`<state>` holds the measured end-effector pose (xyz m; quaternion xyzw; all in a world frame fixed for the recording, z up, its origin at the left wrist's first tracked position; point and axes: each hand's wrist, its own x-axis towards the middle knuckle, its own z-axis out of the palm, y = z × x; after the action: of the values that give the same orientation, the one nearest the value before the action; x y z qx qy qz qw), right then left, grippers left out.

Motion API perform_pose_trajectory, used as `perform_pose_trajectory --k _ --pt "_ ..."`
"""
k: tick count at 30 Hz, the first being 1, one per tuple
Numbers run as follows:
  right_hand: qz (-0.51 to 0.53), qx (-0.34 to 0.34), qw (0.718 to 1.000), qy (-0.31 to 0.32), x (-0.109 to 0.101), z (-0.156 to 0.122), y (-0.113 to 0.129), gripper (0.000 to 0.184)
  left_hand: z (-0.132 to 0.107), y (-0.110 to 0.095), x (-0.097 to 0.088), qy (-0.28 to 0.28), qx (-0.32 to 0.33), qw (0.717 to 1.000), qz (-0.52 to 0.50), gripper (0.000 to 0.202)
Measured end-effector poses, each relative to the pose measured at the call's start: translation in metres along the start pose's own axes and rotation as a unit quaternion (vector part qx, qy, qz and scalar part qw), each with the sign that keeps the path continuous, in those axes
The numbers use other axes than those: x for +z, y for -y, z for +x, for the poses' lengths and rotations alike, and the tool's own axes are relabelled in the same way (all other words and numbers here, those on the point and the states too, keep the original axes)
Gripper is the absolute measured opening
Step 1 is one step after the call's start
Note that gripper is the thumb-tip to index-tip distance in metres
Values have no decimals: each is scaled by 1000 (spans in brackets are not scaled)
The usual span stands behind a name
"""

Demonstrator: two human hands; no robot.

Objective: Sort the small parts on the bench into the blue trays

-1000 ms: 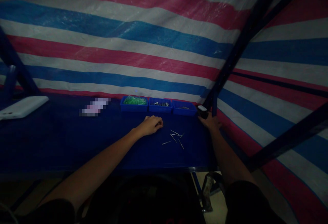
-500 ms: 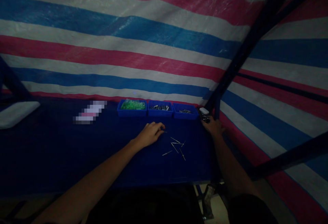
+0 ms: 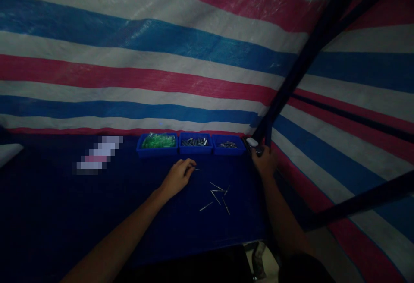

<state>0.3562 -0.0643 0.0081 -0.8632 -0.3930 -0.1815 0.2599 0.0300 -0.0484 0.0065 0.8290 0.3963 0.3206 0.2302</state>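
My left hand (image 3: 177, 176) rests on the dark blue table (image 3: 97, 205), its fingers curled in a pinch on a thin metal pin (image 3: 196, 169) that sticks out to the right. Several loose metal pins (image 3: 218, 194) lie scattered on the table just right of it. My right hand (image 3: 265, 160) is at the table's far right corner, fingers wrapped round a small dark device with a white top (image 3: 252, 143).
Three blue trays stand in a row at the back: one with green parts (image 3: 157, 141), one with dark metal parts (image 3: 195, 142), one with thin pins (image 3: 228, 145). A striped tarpaulin (image 3: 161, 58) hangs behind. A dark frame post (image 3: 291, 84) rises at the right corner.
The view has swung right and tilted up. My left hand has pulled back a little from the loose pins. My right hand has closed more tightly round the device at the corner.
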Motion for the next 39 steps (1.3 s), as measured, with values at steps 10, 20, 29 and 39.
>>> perform_pose_trajectory --k 10,20,29,39 --pt "-43 40 984 166 10 5 -20 64 2 3 4 30 -11 999 -2 16" --pt "-29 52 986 155 12 7 -22 67 2 7 4 5 -2 1000 -17 14" --pt "-10 12 999 48 3 5 -9 50 4 7 -2 10 -61 996 -71 20" --pt "214 -454 843 193 -46 -85 109 22 5 0 -2 9 -86 994 -73 35"
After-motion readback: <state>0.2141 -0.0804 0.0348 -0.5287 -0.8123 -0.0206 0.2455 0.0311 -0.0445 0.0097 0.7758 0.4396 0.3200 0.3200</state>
